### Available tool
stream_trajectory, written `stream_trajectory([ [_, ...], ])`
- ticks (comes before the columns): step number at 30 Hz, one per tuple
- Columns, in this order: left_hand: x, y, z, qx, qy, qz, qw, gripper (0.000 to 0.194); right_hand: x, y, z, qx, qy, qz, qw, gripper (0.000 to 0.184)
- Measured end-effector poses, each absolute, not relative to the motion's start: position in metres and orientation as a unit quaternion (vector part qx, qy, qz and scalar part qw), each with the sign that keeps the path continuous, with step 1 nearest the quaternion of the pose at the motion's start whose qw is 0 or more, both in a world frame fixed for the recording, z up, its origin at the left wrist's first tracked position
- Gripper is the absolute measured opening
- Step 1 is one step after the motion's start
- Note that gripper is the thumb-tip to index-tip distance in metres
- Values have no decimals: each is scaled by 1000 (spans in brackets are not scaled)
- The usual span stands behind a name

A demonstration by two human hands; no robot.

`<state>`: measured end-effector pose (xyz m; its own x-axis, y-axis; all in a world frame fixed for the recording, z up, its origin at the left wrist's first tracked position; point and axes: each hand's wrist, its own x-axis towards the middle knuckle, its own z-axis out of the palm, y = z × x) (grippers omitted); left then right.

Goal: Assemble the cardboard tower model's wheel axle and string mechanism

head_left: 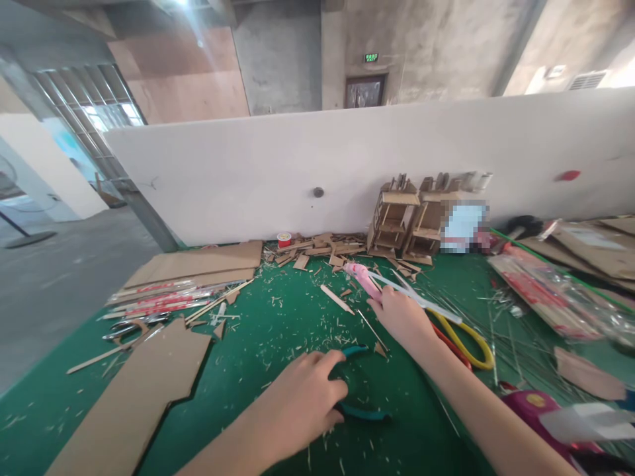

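My left hand is closed around the head end of a pair of pliers, low over the green tabletop. The pliers' teal handles spread apart to the right, and their jaws are hidden by my fingers. Farther forward and right, my right hand has its fingers closed on a slim pink object, whose kind I cannot make out. Beside that hand lie scissors with a yellow and an orange-red handle. A pale wooden stick rests just left of the pink object.
Cut cardboard covers the left side. Two small cardboard structures stand against the white partition. Wood scraps and a red spool lie along the back. Packaged sticks and a magenta tool are at right.
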<state>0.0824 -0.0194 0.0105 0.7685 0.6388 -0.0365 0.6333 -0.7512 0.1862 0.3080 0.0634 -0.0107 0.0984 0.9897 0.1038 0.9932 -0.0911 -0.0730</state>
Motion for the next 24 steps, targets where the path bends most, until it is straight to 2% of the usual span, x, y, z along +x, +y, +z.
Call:
stream_trajectory([
  [2,79,-22,11,937,337,23,85,9,305,60,-7,-743,-667,-22,56,32],
  [6,67,-26,9,925,366,44,86,7,299,63,-3,-742,-668,-27,41,42],
  [8,55,-23,7,918,387,55,74,6,297,68,-3,-729,-684,-15,27,38],
  [13,4,-4,-3,885,462,54,14,12,299,77,-5,-694,-719,-3,12,27],
  [19,-65,23,-24,828,559,29,7,18,303,81,-18,-674,-739,-2,16,22],
  [24,-78,38,5,799,600,-17,27,31,310,74,-25,-688,-723,-8,61,28],
])
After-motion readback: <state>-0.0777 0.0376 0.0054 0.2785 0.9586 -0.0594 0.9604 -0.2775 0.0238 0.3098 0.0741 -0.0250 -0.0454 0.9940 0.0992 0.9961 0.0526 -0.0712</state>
